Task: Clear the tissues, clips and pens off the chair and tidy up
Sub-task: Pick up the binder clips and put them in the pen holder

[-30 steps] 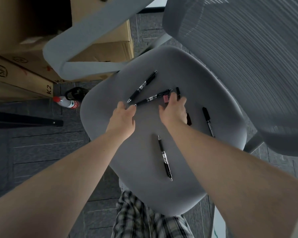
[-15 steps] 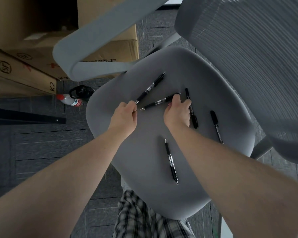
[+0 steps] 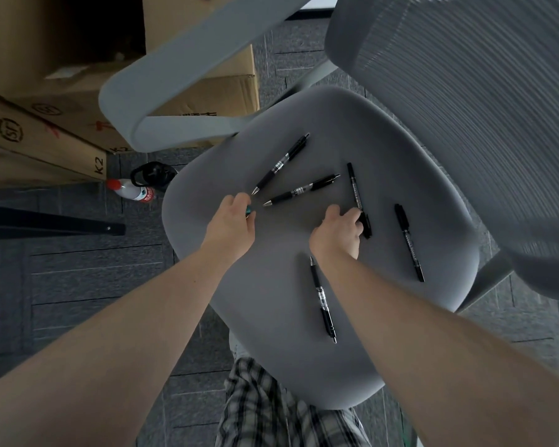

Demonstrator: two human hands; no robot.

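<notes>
The grey chair seat (image 3: 304, 359) carries several black pens. Two click pens (image 3: 281, 162) (image 3: 300, 190) point at my left hand (image 3: 231, 225), which is pinched shut on a small green clip (image 3: 248, 210) near the seat's left edge. My right hand (image 3: 336, 232) is curled shut at mid-seat, its fingertips touching the thick end of a black marker (image 3: 355, 191); what it holds is hidden. A second marker (image 3: 409, 243) lies to the right. Another click pen (image 3: 323, 301) lies beside my right forearm. No tissues are in view.
The chair's mesh backrest (image 3: 465, 108) rises at the right and its armrest (image 3: 175, 91) arches over the left. Cardboard boxes (image 3: 62, 124) stand on the floor at the left, with a white bottle (image 3: 131, 191) and a black bar (image 3: 46, 221) nearby.
A pink clip lay at my right fingertips a second ago; the hand closed over it and drew back, and it is gone from the seat. My left hand stayed pinched shut.
</notes>
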